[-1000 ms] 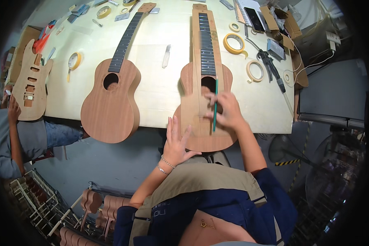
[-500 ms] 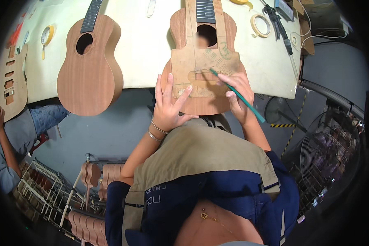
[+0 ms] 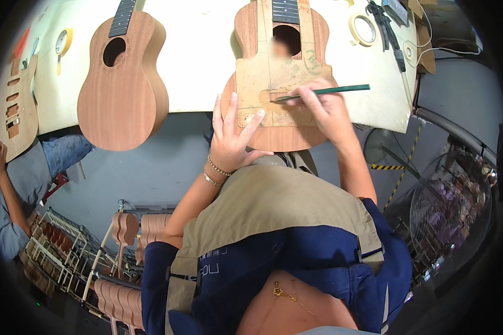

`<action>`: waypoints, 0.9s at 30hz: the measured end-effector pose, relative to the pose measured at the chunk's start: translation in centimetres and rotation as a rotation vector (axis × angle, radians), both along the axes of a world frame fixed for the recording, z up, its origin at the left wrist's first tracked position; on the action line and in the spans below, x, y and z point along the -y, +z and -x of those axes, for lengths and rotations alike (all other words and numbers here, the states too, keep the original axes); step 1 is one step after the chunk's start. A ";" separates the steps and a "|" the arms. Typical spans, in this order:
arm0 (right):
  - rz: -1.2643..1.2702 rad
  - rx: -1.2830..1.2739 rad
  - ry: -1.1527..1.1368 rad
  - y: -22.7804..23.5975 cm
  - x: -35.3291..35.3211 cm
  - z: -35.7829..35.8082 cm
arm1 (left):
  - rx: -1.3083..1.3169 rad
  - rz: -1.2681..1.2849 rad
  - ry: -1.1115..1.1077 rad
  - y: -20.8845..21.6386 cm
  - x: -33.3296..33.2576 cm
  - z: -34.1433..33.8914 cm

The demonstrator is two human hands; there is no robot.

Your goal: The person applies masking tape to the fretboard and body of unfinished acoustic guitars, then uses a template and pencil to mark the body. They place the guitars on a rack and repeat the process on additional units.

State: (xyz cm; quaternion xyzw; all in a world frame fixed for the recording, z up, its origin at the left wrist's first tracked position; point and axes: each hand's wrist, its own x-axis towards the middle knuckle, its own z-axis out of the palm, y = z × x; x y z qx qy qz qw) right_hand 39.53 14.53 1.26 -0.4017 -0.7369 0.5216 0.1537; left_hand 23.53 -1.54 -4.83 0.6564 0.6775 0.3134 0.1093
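Note:
A small wooden ukulele point(image 3: 296, 139) lies at the table's near edge with its neck pointing away. Over its top rests a tan, flat template point(image 3: 252, 78) with a short slot near its lower middle. My left hand point(image 3: 229, 134) is spread flat, its fingers on the template's left edge and the ukulele's body, thumb along the near rim. Held in my right hand point(image 3: 325, 109) is a green pencil point(image 3: 341, 90), nearly level, its tip at the slot. The fingers of that hand are pinched around the pencil.
Another ukulele point(image 3: 120, 100) lies to the left. Tape rolls point(image 3: 364, 30) and a black clamp-like tool point(image 3: 387, 33) are on the table's right side. A co-worker's arm point(image 3: 8, 190) shows at far left beside a slotted board point(image 3: 17, 109). A fan point(image 3: 436, 195) stands at right.
My right hand has swung the pencil from a steep slant to nearly level, bringing its tip down to the slot. My left hand stays on the template. The view has shifted slightly.

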 end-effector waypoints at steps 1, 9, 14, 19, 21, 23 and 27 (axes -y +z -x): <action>0.080 -0.060 -0.028 -0.3 0.3 0.2 | 0.008 0.000 -0.001 0.0 -0.1 -0.1; -0.335 0.261 -0.460 -5.7 -3.1 -4.0 | 0.044 0.105 -0.055 0.7 0.6 0.7; 0.005 -0.515 -0.572 -5.9 -4.2 -2.2 | -0.278 0.113 0.002 6.8 3.1 10.2; -0.167 -0.247 -0.751 -4.5 -5.7 -3.5 | -0.131 0.005 0.591 3.2 8.5 30.0; -0.248 0.319 -0.637 -5.0 -3.5 -3.0 | 0.151 0.028 0.537 -0.4 8.9 34.0; -0.239 0.347 -0.606 -6.4 -3.1 -1.9 | 0.392 0.002 0.431 -1.3 9.1 34.4; -0.144 0.034 -0.710 -7.6 -4.5 -3.8 | 0.658 0.049 0.347 -1.2 8.9 34.0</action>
